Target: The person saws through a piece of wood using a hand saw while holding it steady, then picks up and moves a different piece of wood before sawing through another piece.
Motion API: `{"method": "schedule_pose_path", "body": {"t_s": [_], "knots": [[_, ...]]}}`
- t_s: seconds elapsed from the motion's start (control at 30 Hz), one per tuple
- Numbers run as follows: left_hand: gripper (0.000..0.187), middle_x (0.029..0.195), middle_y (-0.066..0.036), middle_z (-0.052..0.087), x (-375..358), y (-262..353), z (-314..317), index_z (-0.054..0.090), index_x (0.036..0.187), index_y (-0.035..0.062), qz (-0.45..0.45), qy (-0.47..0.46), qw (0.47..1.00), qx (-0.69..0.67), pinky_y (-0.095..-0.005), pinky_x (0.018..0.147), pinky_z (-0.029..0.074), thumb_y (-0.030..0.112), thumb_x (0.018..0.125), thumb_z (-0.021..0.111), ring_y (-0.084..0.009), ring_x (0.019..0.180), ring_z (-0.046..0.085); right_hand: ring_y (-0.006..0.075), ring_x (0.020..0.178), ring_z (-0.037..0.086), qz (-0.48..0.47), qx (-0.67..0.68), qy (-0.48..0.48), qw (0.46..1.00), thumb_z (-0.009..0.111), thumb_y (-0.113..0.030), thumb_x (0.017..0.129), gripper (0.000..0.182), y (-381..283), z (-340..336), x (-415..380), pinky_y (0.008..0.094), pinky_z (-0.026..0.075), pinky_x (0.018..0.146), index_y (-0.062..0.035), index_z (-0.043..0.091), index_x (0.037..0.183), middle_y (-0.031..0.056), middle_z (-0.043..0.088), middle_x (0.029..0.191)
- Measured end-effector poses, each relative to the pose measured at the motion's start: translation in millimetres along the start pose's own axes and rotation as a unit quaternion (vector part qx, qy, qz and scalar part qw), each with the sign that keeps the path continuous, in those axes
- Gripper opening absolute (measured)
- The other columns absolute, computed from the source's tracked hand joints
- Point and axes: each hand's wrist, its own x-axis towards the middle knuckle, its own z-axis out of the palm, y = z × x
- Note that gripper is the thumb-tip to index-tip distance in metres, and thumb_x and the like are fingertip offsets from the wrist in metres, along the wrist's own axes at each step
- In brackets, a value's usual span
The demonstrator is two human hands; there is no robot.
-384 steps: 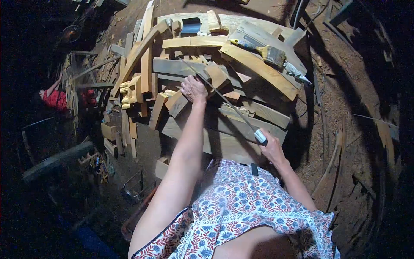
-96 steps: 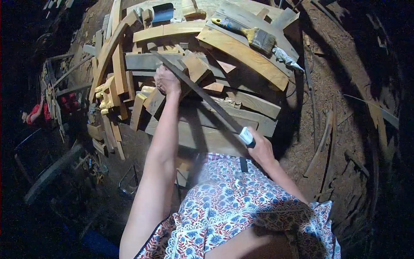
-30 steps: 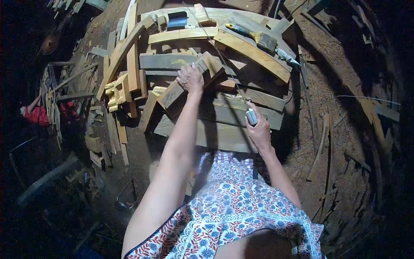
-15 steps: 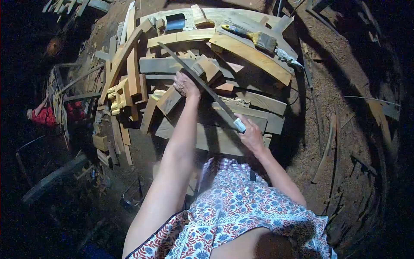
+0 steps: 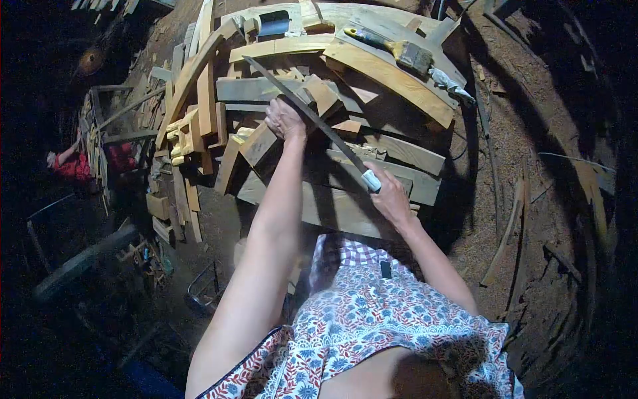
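My right hand [image 5: 392, 198] is closed around the pale handle of a handsaw [image 5: 332, 137]. Its long, narrow, dark blade slants up and left across a wooden block [image 5: 261, 145]; the teeth are too small to make out. My left hand [image 5: 286, 121] grips this block just left of the blade, fingers curled over its upper side. The block lies at an angle over other boards, and my hand and the blade hide part of it.
Past the blade, a curved plank [image 5: 392, 80] and a paintbrush [image 5: 409, 56] lie on the stacked wood. Grey boards [image 5: 405, 156] are right of the blade. Long timbers [image 5: 207, 106] stand at left. A person in red [image 5: 73, 163] is farther left. Sawdust and wood strips cover the ground at right.
The whole view has shifted slightly, so the scene sits a little higher. Both hands and the saw keep about the same places against the wood.
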Motion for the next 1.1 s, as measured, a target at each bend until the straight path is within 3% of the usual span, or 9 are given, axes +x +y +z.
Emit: {"method": "schedule_pose_path", "body": {"t_s": [0.43,0.53,0.57,0.6,0.67,0.83,0.9,1.07,1.1], "knots": [[0.026,0.088,-0.014,0.057,4,4,-3,0.057,0.084,0.0074,-0.008,0.016,0.999,-0.034,-0.0448,0.073,0.039,0.03,0.082,0.044,-0.0319,0.086,0.054,0.0366,0.093,0.057,0.026,-0.034,-0.001,0.999,0.058,-0.002,0.067,0.059,-11,-10,-5,0.043,0.046,0.08,-0.0214,0.045,0.122,0.0186,0.059,0.102],[0.026,0.087,-0.013,0.057,4,6,1,0.057,0.084,0.0081,-0.021,0.025,0.999,-0.034,-0.0452,0.071,0.039,0.03,0.083,0.043,-0.0315,0.085,0.054,0.0357,0.096,0.056,0.048,-0.056,-0.011,0.997,0.058,-0.003,0.067,0.055,-7,-12,-22,0.0419,0.046,0.081,-0.0178,0.047,0.12,0.0194,0.058,0.104],[0.022,0.081,-0.01,0.055,7,1,11,0.055,0.077,0.0108,-0.007,0.056,0.998,-0.037,-0.0431,0.065,0.038,0.031,0.081,0.046,-0.0309,0.077,0.053,0.038,0.087,0.058,-0.009,-0.041,0.03,0.999,0.067,-0.005,0.065,0.06,6,-5,-28,0.0439,0.047,0.077,-0.0189,0.046,0.12,0.0198,0.06,0.094],[0.022,0.081,-0.01,0.055,9,3,5,0.055,0.077,0.0108,-0.01,0.059,0.997,-0.041,-0.0431,0.065,0.038,0.031,0.081,0.046,-0.0309,0.077,0.053,0.038,0.087,0.058,-0.013,-0.045,0.03,0.998,0.067,-0.005,0.065,0.06,8,-3,-28,0.0439,0.047,0.077,-0.0189,0.046,0.12,0.0198,0.06,0.094],[0.022,0.087,-0.009,0.057,6,5,-4,0.056,0.081,0.009,-0.017,-0.007,0.999,-0.049,-0.0437,0.07,0.04,0.026,0.083,0.043,-0.0292,0.084,0.054,0.0379,0.088,0.058,0.01,-0.032,0.022,0.999,0.067,-0.006,0.066,0.059,12,0,-29,0.0445,0.047,0.077,-0.0193,0.046,0.12,0.0195,0.06,0.096],[0.019,0.088,-0.008,0.057,4,2,-4,0.056,0.082,0.0096,-0.002,0.007,0.999,-0.046,-0.0433,0.07,0.04,0.024,0.083,0.044,-0.0278,0.085,0.054,0.0401,0.086,0.058,0.043,-0.034,-0.021,0.998,0.058,-0.008,0.072,0.048,-18,7,32,0.0463,0.047,0.076,-0.0162,0.047,0.118,0.0227,0.06,0.094],[0.019,0.088,-0.008,0.056,5,3,-4,0.056,0.082,0.0098,0.004,0.013,0.999,-0.05,-0.0431,0.07,0.04,0.024,0.083,0.043,-0.0277,0.086,0.054,0.0406,0.086,0.057,-0.063,0.019,0.022,0.998,0.054,-0.007,0.074,0.044,-18,15,59,0.0467,0.047,0.075,-0.0154,0.048,0.117,0.0228,0.06,0.093],[0.017,0.088,-0.008,0.056,4,8,-12,0.057,0.086,0.0097,0.006,0.017,0.998,-0.055,-0.0431,0.07,0.04,0.021,0.081,0.047,-0.028,0.086,0.053,0.0409,0.088,0.057,-0.075,0.035,0.039,0.996,0.056,-0.005,0.073,0.045,-26,14,40,0.0464,0.047,0.075,-0.0101,0.048,0.117,0.0223,0.06,0.092],[0.015,0.088,-0.008,0.056,4,8,-10,0.057,0.085,0.0091,0.006,0.04,0.997,-0.059,-0.0436,0.07,0.039,0.021,0.079,0.05,-0.0281,0.086,0.053,0.041,0.089,0.057,-0.039,0.014,0.02,0.999,0.057,-0.004,0.072,0.048,-28,13,35,0.0464,0.047,0.077,-0.0094,0.046,0.118,0.0236,0.059,0.094]]}}
